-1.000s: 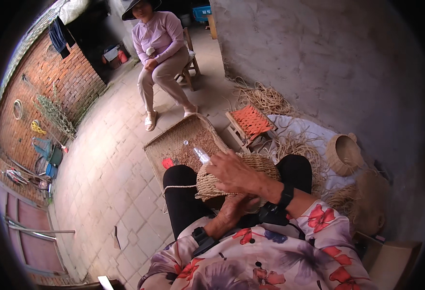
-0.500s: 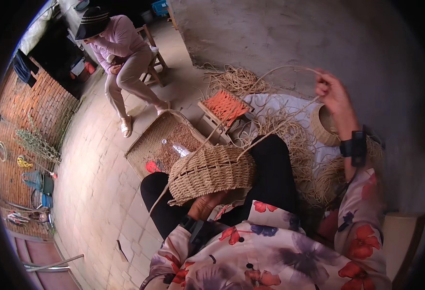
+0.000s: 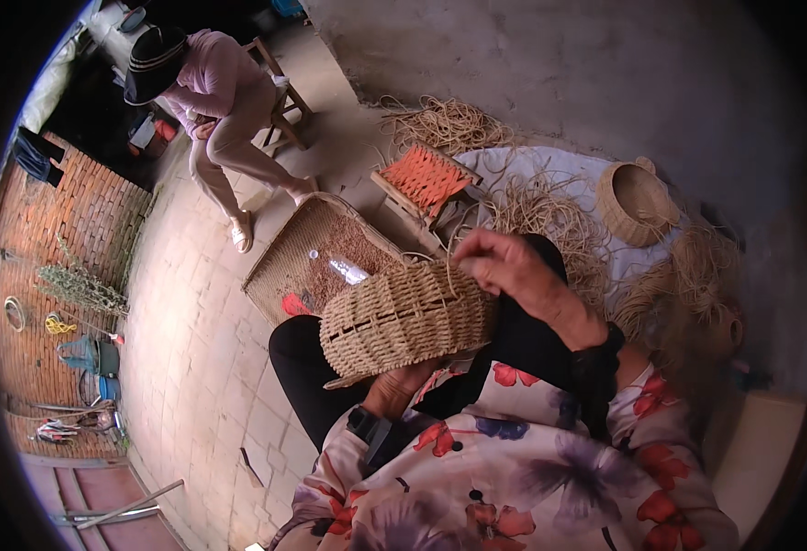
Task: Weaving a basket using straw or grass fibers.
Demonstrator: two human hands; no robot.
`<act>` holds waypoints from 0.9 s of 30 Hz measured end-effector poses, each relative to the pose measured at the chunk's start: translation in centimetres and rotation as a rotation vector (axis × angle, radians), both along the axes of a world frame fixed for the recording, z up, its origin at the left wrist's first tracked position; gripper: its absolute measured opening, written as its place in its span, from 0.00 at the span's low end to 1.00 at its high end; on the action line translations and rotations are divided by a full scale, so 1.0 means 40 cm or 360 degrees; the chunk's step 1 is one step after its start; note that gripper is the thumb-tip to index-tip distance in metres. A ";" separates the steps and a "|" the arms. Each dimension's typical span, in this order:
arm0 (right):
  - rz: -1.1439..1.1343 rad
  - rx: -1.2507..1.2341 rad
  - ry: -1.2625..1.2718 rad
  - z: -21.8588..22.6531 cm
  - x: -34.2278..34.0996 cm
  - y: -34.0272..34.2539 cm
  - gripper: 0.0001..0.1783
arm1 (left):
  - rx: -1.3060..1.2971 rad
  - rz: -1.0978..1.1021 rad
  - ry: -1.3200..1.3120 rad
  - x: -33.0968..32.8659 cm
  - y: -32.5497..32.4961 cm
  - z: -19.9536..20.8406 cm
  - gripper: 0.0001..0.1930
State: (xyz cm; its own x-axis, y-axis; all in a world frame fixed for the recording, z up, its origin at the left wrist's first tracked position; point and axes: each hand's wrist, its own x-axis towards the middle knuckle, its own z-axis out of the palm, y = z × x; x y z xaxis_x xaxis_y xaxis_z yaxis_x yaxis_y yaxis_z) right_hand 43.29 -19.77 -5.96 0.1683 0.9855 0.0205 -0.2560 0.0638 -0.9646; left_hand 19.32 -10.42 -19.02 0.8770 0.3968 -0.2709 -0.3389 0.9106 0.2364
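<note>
A tan basket [image 3: 403, 321] of woven cord rests tilted over my knees, with a dark gap running along its side. My left hand [image 3: 394, 390] holds it from below, the fingers hidden behind its wall. At the basket's right rim, my right hand [image 3: 523, 280] is closed in a pinch on a cord [image 3: 451, 271]. Part of that cord is hidden by the fingers.
Ahead lies a woven tray [image 3: 280, 266] with brown bits and a clear plastic bottle [image 3: 347, 270]. An orange-topped stool [image 3: 425, 179] stands beyond. A second basket [image 3: 633, 207] and heaps of cord [image 3: 546, 216] lie on a white sheet. Another person [image 3: 224, 110] sits at far left.
My right hand has come down and left from its raised place at the far right to the basket's rim. The long loop of cord is no longer stretched out.
</note>
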 end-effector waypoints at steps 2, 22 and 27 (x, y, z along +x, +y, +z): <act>-0.0161 0.0576 -0.0944 0.007 -0.047 0.035 0.05 | 0.0102 -0.0023 -0.0085 -0.001 -0.008 -0.011 0.24; -0.0186 0.0862 -0.1572 -0.042 -0.087 -0.001 0.06 | -0.5702 0.0301 -0.1151 -0.107 0.039 -0.006 0.28; -0.0371 0.0866 -0.1613 -0.033 -0.101 -0.009 0.04 | -0.6234 0.1908 -0.2827 0.021 0.060 0.013 0.27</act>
State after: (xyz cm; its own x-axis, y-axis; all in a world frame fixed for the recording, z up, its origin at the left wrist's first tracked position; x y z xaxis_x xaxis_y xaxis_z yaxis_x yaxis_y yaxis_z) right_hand 39.25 -20.13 -7.26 0.0083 0.7532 0.6578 0.6860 0.4743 -0.5518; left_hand 20.18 -8.01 -18.51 0.8761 0.4002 -0.2688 0.4129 -0.3354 0.8467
